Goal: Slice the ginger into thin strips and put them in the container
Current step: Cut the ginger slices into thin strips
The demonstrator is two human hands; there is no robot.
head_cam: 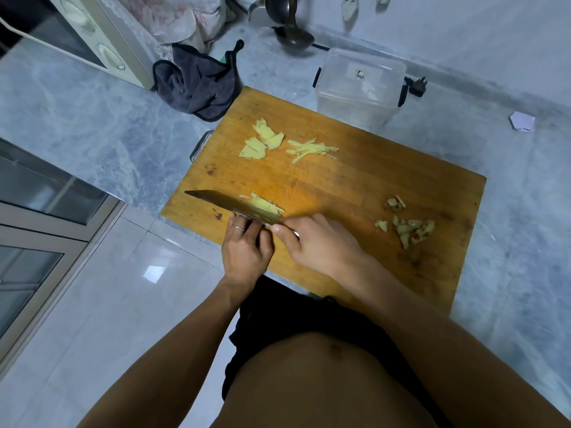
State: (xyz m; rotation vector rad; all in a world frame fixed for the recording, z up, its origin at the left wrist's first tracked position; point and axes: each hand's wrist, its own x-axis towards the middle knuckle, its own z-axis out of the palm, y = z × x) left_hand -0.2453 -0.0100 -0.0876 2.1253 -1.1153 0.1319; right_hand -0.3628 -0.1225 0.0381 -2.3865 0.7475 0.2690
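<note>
Left fingers: the left hand (245, 251) lies against the near side of the knife blade (234, 208), fingers stretched up along the metal and touching it; a ring sits on one finger. Whether any finger hooks over the blade cannot be told.
Right fingers: the right hand (318, 242) is curled round the knife's handle, which is almost wholly hidden under it; the thumb points toward the left hand, just beside it.
Knife: the blade runs from the right hand out past the left fingers, over the near left corner of the cutting board (355, 193).
Ginger on the blade: a small heap of pale strips (265, 204) rests on the blade's flat, right above the left fingertips.
Ginger further out: beyond the fingers, toward the far left part of the board, lie flat slices (262, 140), and just to their right a loose bundle of cut strips (310, 149).
Scraps: brownish peel bits (408, 227) lie to the right of the right hand, well apart from it.
Container: a clear plastic box (358, 84) stands past the far edge of the board, touching or just beside it, far from both hands.
Beyond: a dark cloth (197, 84) lies crumpled off the board's far left corner on the grey marble counter (92, 125).
</note>
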